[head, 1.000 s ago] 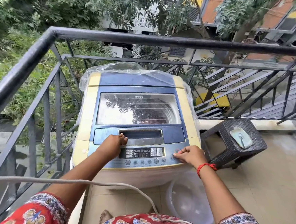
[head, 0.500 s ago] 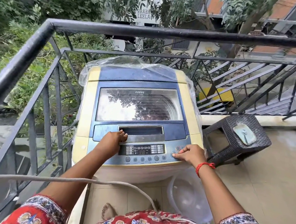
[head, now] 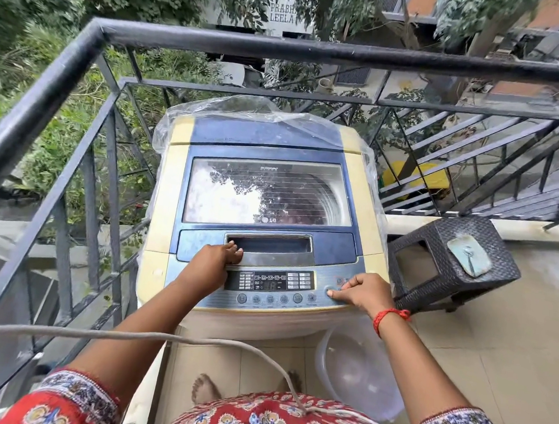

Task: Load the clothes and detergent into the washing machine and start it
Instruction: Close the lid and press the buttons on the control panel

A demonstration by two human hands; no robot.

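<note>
My only view is head-worn, looking forward and steeply down. It sits close above the washing machine (head: 265, 210), which fills the frame's centre. The railing (head: 316, 50) crosses the upper frame.

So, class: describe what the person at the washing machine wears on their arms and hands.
Both arms are bare below short red sleeves printed with flowers and edged by a blue-and-white patterned band. The right wrist carries a red thread bracelet. The left hand and right hand wear no gloves.
</note>
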